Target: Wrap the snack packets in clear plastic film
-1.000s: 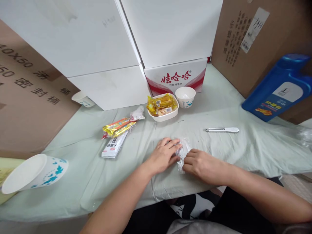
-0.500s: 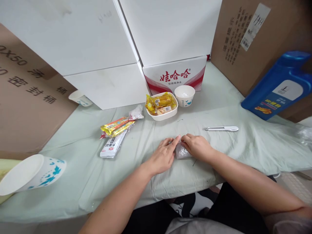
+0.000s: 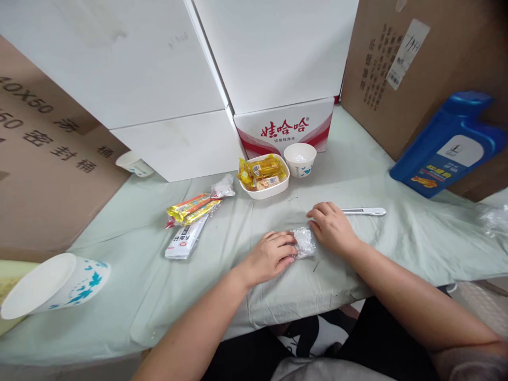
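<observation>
A small packet wrapped in crinkled clear plastic lies on the cloth in front of me. My left hand holds its left edge, the fingers curved over it and the thumb low on the near side. To the right of the packet, and apart from it, my right hand hovers low with loosely bent fingers and nothing in them. Just behind that hand lies a white utility knife, its left end partly covered by the hand. What is inside the plastic wrap cannot be made out.
Behind the hands stand a white tray of yellow-wrapped snacks and a paper bowl. Snack sticks and a white packet lie left. A blue bottle leans right. Large boxes line the back.
My right hand has let go of the plastic packet and moved up and right, towards the knife. The left hand's pointing finger has come down onto the packet, which now shows more.
</observation>
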Available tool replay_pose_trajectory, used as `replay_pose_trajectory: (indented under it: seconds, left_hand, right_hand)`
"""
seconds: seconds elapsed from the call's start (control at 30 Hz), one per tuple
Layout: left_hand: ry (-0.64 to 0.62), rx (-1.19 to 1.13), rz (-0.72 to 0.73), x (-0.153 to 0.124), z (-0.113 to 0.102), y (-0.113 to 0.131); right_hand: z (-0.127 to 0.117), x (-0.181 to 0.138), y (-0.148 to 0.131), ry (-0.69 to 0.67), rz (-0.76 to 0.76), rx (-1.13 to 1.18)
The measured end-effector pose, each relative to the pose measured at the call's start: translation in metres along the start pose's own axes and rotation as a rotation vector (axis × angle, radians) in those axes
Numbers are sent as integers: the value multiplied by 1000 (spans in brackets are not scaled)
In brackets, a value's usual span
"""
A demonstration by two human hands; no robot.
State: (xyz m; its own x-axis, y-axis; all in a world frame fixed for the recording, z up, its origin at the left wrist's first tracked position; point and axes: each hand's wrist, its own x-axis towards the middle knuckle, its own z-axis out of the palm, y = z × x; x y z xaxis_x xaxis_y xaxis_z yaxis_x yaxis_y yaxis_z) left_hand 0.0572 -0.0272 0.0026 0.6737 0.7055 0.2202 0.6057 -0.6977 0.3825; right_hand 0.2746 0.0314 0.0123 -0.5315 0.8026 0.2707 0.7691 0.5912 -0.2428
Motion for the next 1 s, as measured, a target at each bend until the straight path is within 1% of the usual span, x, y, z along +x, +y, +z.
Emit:
replay_pose_trajectory:
  seconds: [0.03, 0.1, 0.13, 0.17, 0.23, 0.27, 0.3, 0.37, 0.4, 0.47, 0.53, 0.57, 0.6, 0.63, 0.7, 0.77, 0.83, 0.87, 0.93, 1.0]
  left_hand:
    - [2, 0, 5, 0, 0, 0]
    - [37, 6, -5, -2, 0, -3]
    - [72, 17, -29, -3, 0, -5]
    - [115, 33, -67, -4, 1, -7]
    - [194, 64, -154, -6, 1, -13]
    - [213, 75, -184, -6, 0, -16]
    - [215, 83, -201, -7, -1, -18]
    - [177, 97, -210, -7, -3, -19]
    - [147, 106, -212, -7, -4, -18]
    - [101, 118, -226, -7, -7, -15]
    - [82, 112, -238, -7, -8, -12]
    - [78, 107, -240, -7, -8, -11]
    - [77, 103, -239, -7, -8, -12]
    - [78, 99, -234, -7, -8, -12]
    - [74, 85, -220, -8, -8, -14]
    - [66, 69, -210, -8, -8, -15]
    - [52, 64, -211, -9, -8, -15]
    - [42, 70, -214, -9, -7, -15]
    - [19, 89, -224, -9, -6, -14]
    - [-3, 106, -233, -9, -5, -13]
  right_hand:
    - [-3, -1, 0, -8, -121, 87]
    - [-5, -5, -4, -108, -349, 251]
    - [-5, -7, -7, -170, -413, 300]
    - [-4, -9, -10, -217, -437, 323]
    - [0, -13, -14, -240, -399, 308]
    - [2, -14, -15, -240, -374, 285]
    - [3, -12, -14, -244, -357, 263]
    - [-1, -2, -7, -232, -322, 242]
    - [-5, 8, -2, -196, -295, 239]
    - [-20, 40, 11, -46, -210, 221]
    - [-37, 83, 24, 151, -66, 99]
    - [-44, 107, 29, 176, 5, 15]
    - [-49, 130, 34, 120, 71, -68]
    - [-52, 152, 37, 32, 152, -145]
    - [-51, 187, 42, -83, 208, -174]
    - [-46, 211, 44, -191, 240, -175]
    - [-43, 225, 42, -250, 267, -183]
    - [-44, 229, 39, -250, 280, -194]
    - [-48, 236, 26, -194, 286, -221]
    - [-49, 238, 0, -94, 234, -232]
